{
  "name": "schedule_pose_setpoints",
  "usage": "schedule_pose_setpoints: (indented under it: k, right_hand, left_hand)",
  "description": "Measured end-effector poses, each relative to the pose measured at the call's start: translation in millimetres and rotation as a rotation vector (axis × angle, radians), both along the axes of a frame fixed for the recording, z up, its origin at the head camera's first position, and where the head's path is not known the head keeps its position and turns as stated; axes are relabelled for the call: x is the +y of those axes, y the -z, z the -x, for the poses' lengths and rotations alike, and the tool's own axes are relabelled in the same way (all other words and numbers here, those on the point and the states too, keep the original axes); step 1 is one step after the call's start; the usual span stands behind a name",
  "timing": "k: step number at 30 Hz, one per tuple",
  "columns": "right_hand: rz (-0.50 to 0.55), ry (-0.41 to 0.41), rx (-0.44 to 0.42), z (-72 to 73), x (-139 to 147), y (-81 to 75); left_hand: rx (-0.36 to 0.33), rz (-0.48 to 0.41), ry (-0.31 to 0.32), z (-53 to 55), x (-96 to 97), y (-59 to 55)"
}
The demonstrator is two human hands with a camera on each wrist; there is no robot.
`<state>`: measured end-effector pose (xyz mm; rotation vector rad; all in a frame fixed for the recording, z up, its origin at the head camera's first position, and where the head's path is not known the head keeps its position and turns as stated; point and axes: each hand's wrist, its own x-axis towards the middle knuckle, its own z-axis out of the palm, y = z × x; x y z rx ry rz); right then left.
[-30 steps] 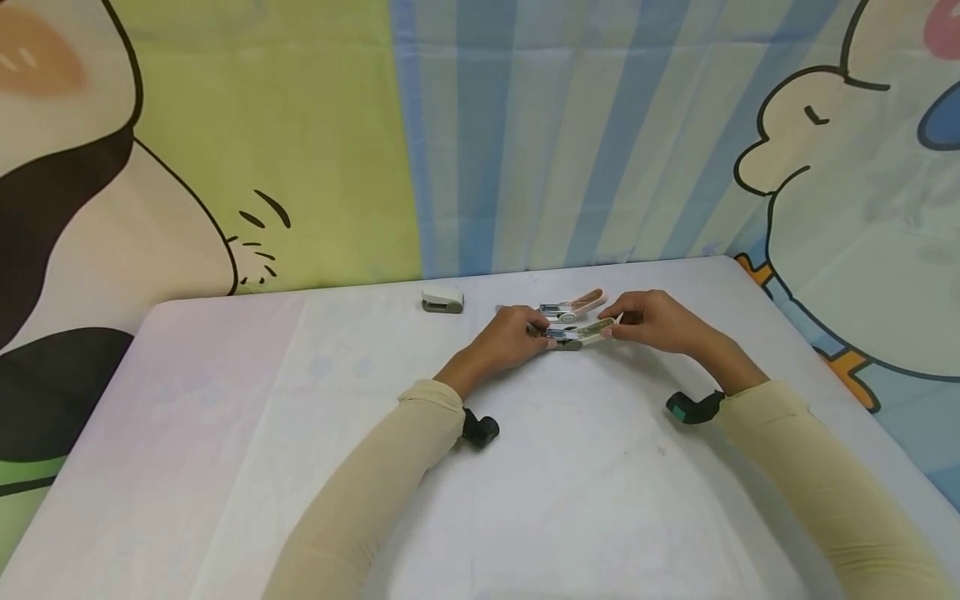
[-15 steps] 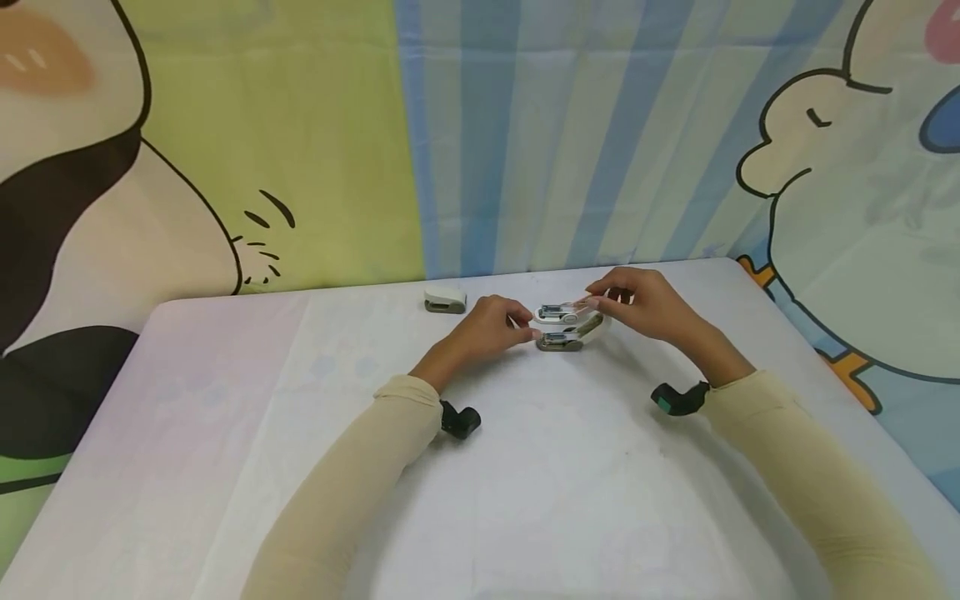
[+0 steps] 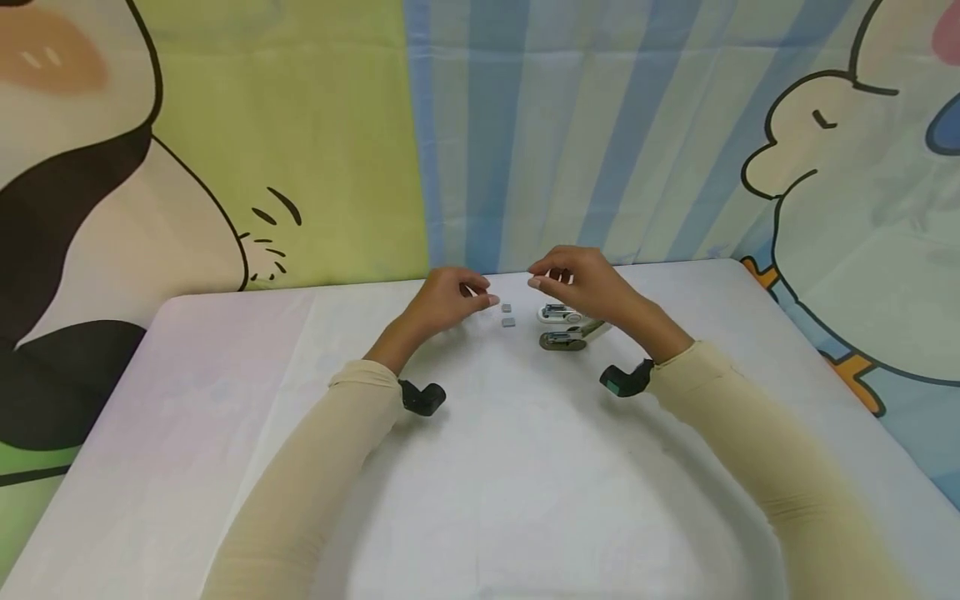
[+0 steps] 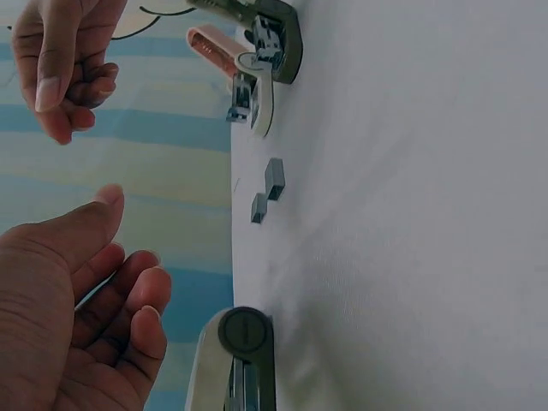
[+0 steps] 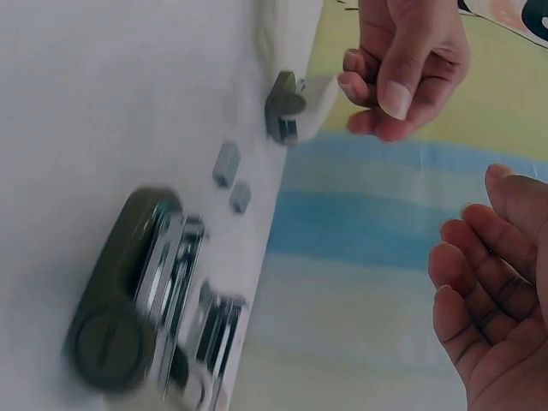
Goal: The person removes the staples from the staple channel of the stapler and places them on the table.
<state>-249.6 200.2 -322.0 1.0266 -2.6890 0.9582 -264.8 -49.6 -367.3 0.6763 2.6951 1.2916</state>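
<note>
Two small staplers stand opened on the table: a grey-green one point(image 3: 564, 341) in front and a white one with a pink top point(image 3: 558, 313) behind it. Left of them lie two short grey blocks of staples, a larger one point(image 3: 508, 322) and a smaller one point(image 4: 259, 208). My left hand point(image 3: 448, 302) hovers left of the staples, thumb and fingers loosely bent around nothing. Over the back of the staplers my right hand point(image 3: 583, 282) is raised, also holding nothing. A third, closed white-and-grey stapler point(image 4: 244, 355) is hidden behind my left hand in the head view.
The white tabletop point(image 3: 480, 467) ends at a cartoon-printed backdrop point(image 3: 337, 150) just behind the staplers. A black wrist camera point(image 3: 422, 398) sits below my left hand and another wrist camera point(image 3: 627, 379) below my right.
My right hand has left the pink-topped stapler and risen back and left. My left hand has moved left and back from beside the staplers, and both staple blocks now show.
</note>
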Motion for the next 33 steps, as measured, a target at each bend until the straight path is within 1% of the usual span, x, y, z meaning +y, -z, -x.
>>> schedule_pose_setpoints:
  k: [3, 6, 9, 13, 17, 21, 23, 26, 29, 31, 33]
  right_hand:
    - [-0.009, -0.015, -0.035, 6.8, -20, 3.2]
    - [-0.033, -0.009, -0.089, 13.4, -37, 7.3]
    - [-0.060, 0.018, -0.150, 18.3, -54, 11.0]
    - [-0.042, 0.069, -0.213, 22.5, -74, 17.2]
    - [-0.010, 0.103, -0.259, 28.5, -88, 28.5]
    - [-0.037, 0.128, -0.313, 34.6, -95, 41.0]
    - [-0.058, 0.141, -0.333, 37.4, -98, 46.2]
    - [-0.066, 0.149, -0.359, 41.7, -99, 52.7]
    - [-0.066, 0.151, -0.374, 45.9, -100, 58.5]
    - [-0.078, 0.158, -0.376, 47.8, -102, 61.0]
    - [-0.103, 0.169, -0.367, 48.4, -104, 62.0]
  left_hand:
    - [0.010, -0.018, -0.039, 2.0, -15.0, -1.0]
    - [0.019, -0.041, -0.082, 3.5, -27.3, 0.0]
    - [0.024, -0.057, -0.125, 4.5, -38.7, 2.5]
    - [0.035, -0.058, -0.160, 5.9, -52.1, 8.0]
    - [0.053, -0.075, -0.186, 6.8, -60.9, 15.5]
    - [0.056, -0.089, -0.216, 7.7, -65.5, 21.5]
    - [0.043, -0.091, -0.228, 8.4, -67.6, 23.6]
    - [0.008, -0.074, -0.215, 10.5, -68.8, 27.8]
    - [-0.033, -0.031, -0.180, 14.1, -67.6, 35.2]
    - [-0.050, -0.007, -0.159, 16.3, -65.5, 40.3]
    - [-0.051, 0.009, -0.149, 17.8, -62.9, 43.8]
